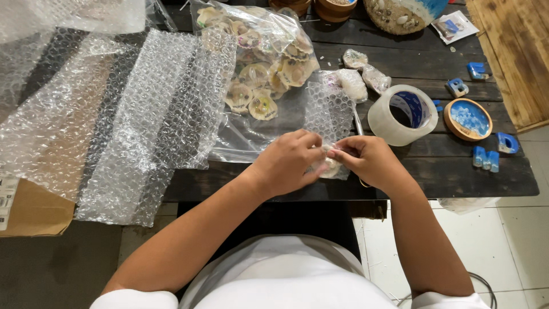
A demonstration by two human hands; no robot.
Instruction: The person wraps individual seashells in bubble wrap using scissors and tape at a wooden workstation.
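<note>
Bubble-wrap piece [327,111] at near table edge, around a small shell item | left hand [286,163] and right hand [369,160] both pinching it | risk: wrap springs open, shell slips off edge | tape roll [402,114] just right

- I sit at a dark wooden plank table [366,54]; its boards run side to side with narrow gaps between them.
- To my right, a lighter, raw-looking wooden surface [512,51] butts up against the table's far corner.
- Under my right side the floor is pale, glossy tile [514,240] with thin grout lines.
- Under my left side the floor [57,269] looks dull, grey and dark.
- A thin dark cable [483,280] curls over the tiles at the lower right.
- The light is soft and even, with a faint sheen on the tiles and no hard shadows on the tabletop.
</note>
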